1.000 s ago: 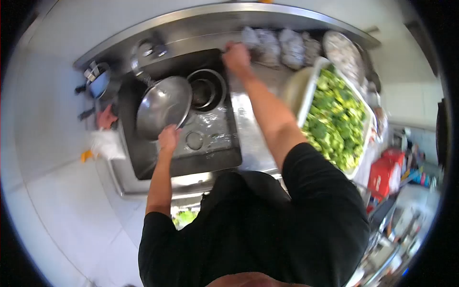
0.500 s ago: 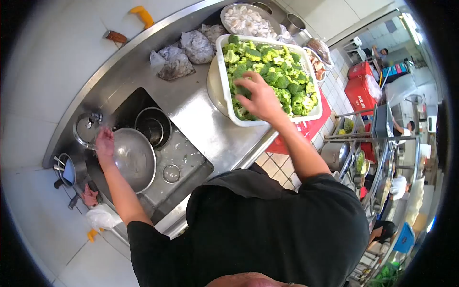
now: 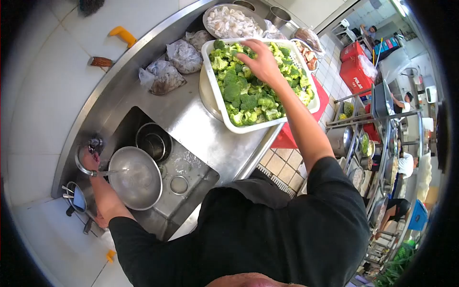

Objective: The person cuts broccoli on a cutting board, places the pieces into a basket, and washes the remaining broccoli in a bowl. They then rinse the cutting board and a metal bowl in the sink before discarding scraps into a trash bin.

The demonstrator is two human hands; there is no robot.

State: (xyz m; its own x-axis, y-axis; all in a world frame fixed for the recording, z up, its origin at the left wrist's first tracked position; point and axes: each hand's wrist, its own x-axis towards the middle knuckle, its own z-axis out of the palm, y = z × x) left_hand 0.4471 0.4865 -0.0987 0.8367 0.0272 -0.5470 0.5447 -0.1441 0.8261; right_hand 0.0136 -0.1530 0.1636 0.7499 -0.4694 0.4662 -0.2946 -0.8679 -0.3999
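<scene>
Broccoli in white tray now under right hand, which has slid further across the pile since 0.5 s ago; fingers spread, flat on florets, no clear grasp. Left hand moved off metal bowl up to tap; grip can't tell. Steel counter, sink w/ pots below-left, tiled wall, busy kitchen to right.

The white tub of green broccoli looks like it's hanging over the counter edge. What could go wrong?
The white plastic tub of green broccoli does seem to overhang the steel counter, and the right hand presses in, so it might tip. Water runs from the faucet at the left hand into the round steel bowl unwatched while the person reaches away; it may splash or overflow.
</scene>
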